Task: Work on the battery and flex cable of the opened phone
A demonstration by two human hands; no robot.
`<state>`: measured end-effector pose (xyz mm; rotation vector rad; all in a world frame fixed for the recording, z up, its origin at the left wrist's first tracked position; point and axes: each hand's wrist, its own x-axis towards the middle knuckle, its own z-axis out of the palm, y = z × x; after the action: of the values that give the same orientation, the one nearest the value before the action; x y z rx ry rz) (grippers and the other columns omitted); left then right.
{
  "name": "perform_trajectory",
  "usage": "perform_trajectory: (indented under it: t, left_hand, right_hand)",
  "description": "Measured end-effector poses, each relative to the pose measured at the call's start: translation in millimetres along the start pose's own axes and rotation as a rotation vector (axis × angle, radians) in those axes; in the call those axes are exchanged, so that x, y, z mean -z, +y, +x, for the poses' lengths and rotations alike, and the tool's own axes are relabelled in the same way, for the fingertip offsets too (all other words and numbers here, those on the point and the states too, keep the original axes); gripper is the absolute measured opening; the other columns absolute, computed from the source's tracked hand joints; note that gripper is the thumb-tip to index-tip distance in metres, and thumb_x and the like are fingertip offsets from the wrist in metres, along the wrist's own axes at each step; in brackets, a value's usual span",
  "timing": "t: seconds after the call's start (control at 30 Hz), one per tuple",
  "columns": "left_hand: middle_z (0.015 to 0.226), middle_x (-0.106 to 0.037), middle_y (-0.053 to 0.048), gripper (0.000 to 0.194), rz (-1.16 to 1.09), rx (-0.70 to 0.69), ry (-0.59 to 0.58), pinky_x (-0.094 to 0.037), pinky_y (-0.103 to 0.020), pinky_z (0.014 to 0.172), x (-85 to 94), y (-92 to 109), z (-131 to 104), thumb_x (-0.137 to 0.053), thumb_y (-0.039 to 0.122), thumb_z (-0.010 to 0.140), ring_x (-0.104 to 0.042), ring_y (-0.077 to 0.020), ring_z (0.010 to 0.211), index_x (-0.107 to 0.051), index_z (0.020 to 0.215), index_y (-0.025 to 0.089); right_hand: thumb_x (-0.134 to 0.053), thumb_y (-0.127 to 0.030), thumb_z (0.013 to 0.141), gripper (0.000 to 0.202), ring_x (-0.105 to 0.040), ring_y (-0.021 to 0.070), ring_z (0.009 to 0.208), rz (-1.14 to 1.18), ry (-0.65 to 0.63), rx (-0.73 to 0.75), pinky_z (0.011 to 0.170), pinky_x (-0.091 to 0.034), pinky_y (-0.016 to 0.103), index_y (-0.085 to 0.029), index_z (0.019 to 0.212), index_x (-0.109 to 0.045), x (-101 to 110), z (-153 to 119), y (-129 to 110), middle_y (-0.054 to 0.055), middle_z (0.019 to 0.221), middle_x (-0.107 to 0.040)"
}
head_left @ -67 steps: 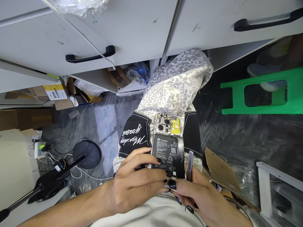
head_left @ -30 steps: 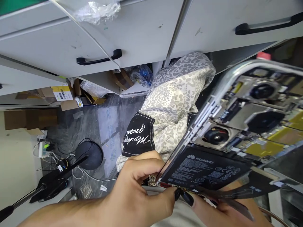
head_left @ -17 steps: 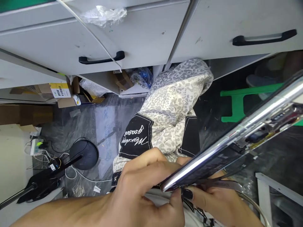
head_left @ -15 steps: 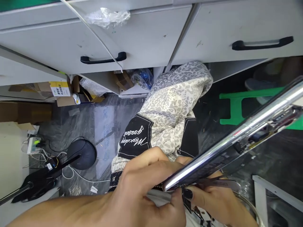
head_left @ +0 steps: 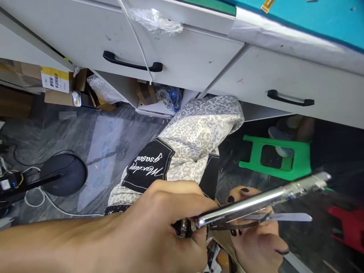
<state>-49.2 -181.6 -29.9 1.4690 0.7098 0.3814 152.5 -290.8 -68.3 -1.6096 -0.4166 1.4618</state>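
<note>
A slim device with a shiny silver frame (head_left: 256, 203), seen nearly edge-on, slants up to the right. My left hand (head_left: 170, 223) pinches its lower-left end between thumb and fingers. Beneath and beyond the device is my right hand (head_left: 256, 235), with dark nails and curled fingers; a thin flat pale tool (head_left: 292, 217) lies across it and sticks out to the right. Some fingertips of the right hand show above the device's far edge. The device's inner face is turned away and blurred.
Patterned trousers (head_left: 199, 129) cover the legs below the hands. White drawers (head_left: 182, 53) stand in front, under a blue mat (head_left: 327, 19). A green stool (head_left: 280, 172) is at right, a red one (head_left: 347, 227) lower right, a round black base (head_left: 64, 174) at left.
The view has shifted, showing the blue mat and more of the green stool. The device has tilted lower, and my right hand has moved outward with the pale tool now showing.
</note>
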Motion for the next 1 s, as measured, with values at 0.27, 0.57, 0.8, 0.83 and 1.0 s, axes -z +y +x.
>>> perform_trajectory:
  t: [0.27, 0.57, 0.8, 0.83, 1.0]
  left_hand:
    - [0.088, -0.064, -0.001, 0.04, -0.039, -0.004, -0.075, -0.046, -0.017, 0.068, -6.6, 0, 10, -0.052, 0.0, 0.074, -0.059, -0.0099, 0.076, -0.065, 0.106, 0.019]
    - [0.092, -0.066, -0.002, 0.039, -0.08, -0.08, -0.059, -0.047, -0.017, 0.072, -3.6, -3, 13, -0.052, 0.001, 0.078, -0.061, -0.0103, 0.081, -0.065, 0.109, 0.019]
    - [0.089, -0.066, -0.001, 0.034, -0.066, -0.122, -0.007, -0.047, -0.017, 0.071, -4.5, -5, 16, -0.055, 0.001, 0.077, -0.06, -0.0102, 0.079, -0.067, 0.104, 0.017]
    - [0.089, -0.066, -0.002, 0.033, -0.061, -0.127, -0.005, -0.047, -0.017, 0.071, -4.1, -4, 16, -0.054, 0.001, 0.077, -0.06, -0.0101, 0.079, -0.067, 0.103, 0.017]
    - [0.088, -0.066, -0.001, 0.035, -0.038, -0.141, 0.001, -0.048, -0.017, 0.071, -1.5, -4, 16, -0.053, 0.0, 0.077, -0.06, -0.0097, 0.078, -0.067, 0.105, 0.017]
  right_hand:
    - [-0.07, -0.038, 0.083, 0.016, -0.04, 0.009, 0.048, 0.211, 0.216, 0.303, 0.042, -0.042, 0.022, -0.027, 0.082, -0.059, -9, -8, -17, -0.003, 0.074, -0.046]
    - [-0.075, -0.036, 0.081, 0.018, -0.038, 0.0086, 0.044, 0.179, 0.205, 0.385, 0.043, -0.048, 0.024, -0.028, 0.085, -0.059, -4, -9, -20, -0.005, 0.075, -0.051]
    - [-0.07, -0.027, 0.086, 0.009, -0.051, 0.0097, 0.056, 0.157, 0.205, 0.44, 0.066, -0.057, 0.024, -0.029, 0.087, -0.062, -1, -11, -17, -0.004, 0.08, -0.056]
    - [-0.067, -0.025, 0.088, 0.008, -0.055, 0.0106, 0.062, 0.159, 0.2, 0.442, 0.068, -0.057, 0.024, -0.03, 0.088, -0.061, -2, -11, -17, -0.003, 0.082, -0.057]
    - [-0.061, -0.022, 0.09, 0.009, -0.06, 0.0122, 0.067, 0.177, 0.18, 0.428, 0.067, -0.057, 0.027, -0.031, 0.091, -0.061, -8, -10, -20, -0.002, 0.084, -0.057]
